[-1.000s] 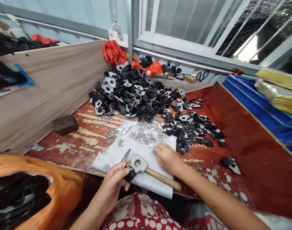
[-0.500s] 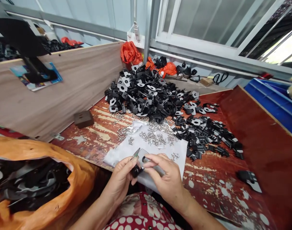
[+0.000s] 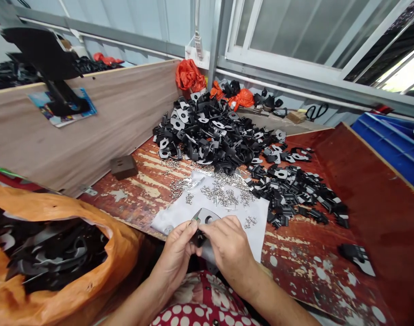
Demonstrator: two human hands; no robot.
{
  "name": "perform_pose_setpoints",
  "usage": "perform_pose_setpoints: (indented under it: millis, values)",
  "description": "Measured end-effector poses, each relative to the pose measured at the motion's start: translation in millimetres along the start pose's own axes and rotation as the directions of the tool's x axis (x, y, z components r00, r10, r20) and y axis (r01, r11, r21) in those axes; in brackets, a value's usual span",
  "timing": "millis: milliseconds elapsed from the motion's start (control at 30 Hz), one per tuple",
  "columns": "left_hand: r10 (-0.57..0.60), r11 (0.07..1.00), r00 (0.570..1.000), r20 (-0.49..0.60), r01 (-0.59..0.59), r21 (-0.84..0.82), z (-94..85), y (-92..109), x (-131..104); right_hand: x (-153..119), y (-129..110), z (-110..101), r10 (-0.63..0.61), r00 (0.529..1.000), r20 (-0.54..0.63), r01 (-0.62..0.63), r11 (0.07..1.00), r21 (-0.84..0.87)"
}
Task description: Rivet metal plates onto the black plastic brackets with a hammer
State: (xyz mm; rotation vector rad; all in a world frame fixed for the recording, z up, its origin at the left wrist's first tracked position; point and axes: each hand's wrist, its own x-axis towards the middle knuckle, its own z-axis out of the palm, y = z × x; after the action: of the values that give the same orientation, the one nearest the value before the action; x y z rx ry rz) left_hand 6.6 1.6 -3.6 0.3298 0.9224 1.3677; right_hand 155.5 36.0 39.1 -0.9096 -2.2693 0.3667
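My left hand (image 3: 178, 246) is closed around a black plastic part (image 3: 202, 213), holding it above the front of the white cloth (image 3: 174, 213). This part has a flat grey face with a round hole, tilted up. Against its near side press the bunched fingers of my right hand (image 3: 231, 242); whatever lies between those fingertips is hidden. Small shiny metal pieces (image 3: 220, 194) are strewn over the cloth just beyond both hands. Farther back rises a big heap of similar black parts (image 3: 210, 131).
Smaller black pieces (image 3: 295, 194) lie in a pile at the right, with one lone black part (image 3: 358, 258) nearer me. A brown block (image 3: 124, 166) sits at left. An orange bag (image 3: 121, 244) of black parts stands front left. Wooden boards (image 3: 125, 104) wall the table.
My right fingers have closed in and now press on the part, where they were more spread before. The part's grey face shows more. The view has shifted slightly.
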Motion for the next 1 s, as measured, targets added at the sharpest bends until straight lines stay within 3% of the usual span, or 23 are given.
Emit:
perform_pose_setpoints:
  millis: [100,233,367,500,567,633,767,867,1000]
  values:
    - [-0.037,0.999,0.999,0.014,0.037,-0.023,-1.2,1.5,0.6,0.8,4.9,-8.8,0.019,0.997,-0.071,-0.019,1.000,0.005]
    - [-0.102,0.993,0.994,0.040,0.104,-0.047,-0.9,3.3,0.0,-0.3,8.4,-12.6,0.117,0.990,-0.074,-0.097,0.968,0.232]
    - [-0.139,0.986,0.990,0.033,0.141,-0.085,0.3,1.9,-2.3,-1.5,8.4,5.1,0.246,0.969,-0.019,-0.213,0.872,0.440]
    - [-0.158,0.982,0.987,0.029,0.160,-0.104,-0.5,1.1,-3.4,-3.3,10.5,22.2,0.294,0.950,-0.100,-0.226,0.876,0.426]
    - [-0.160,0.981,0.987,0.016,0.161,-0.108,-1.0,1.1,-3.3,-5.8,9.0,23.8,0.260,0.955,-0.145,-0.197,0.917,0.346]
    - [-0.157,0.981,0.988,-0.002,0.155,-0.114,-1.4,0.3,-3.1,-8.8,5.0,22.7,0.140,0.976,-0.167,-0.107,0.976,0.190]
    - [-0.144,0.982,0.989,-0.036,0.138,-0.132,-2.7,-5.8,-2.1,-11.4,-3.1,22.8,-0.087,0.992,-0.096,0.077,0.991,-0.105]
    - [-0.154,0.981,0.986,-0.065,0.144,-0.133,-4.9,-9.9,-4.1,-10.9,-4.1,25.8,-0.119,0.992,-0.042,0.111,0.981,-0.162]
    - [-0.183,0.980,0.981,-0.058,0.178,-0.090,-9.4,-8.6,-15.9,-15.9,-4.2,28.0,-0.140,0.989,-0.040,0.135,0.985,-0.106]
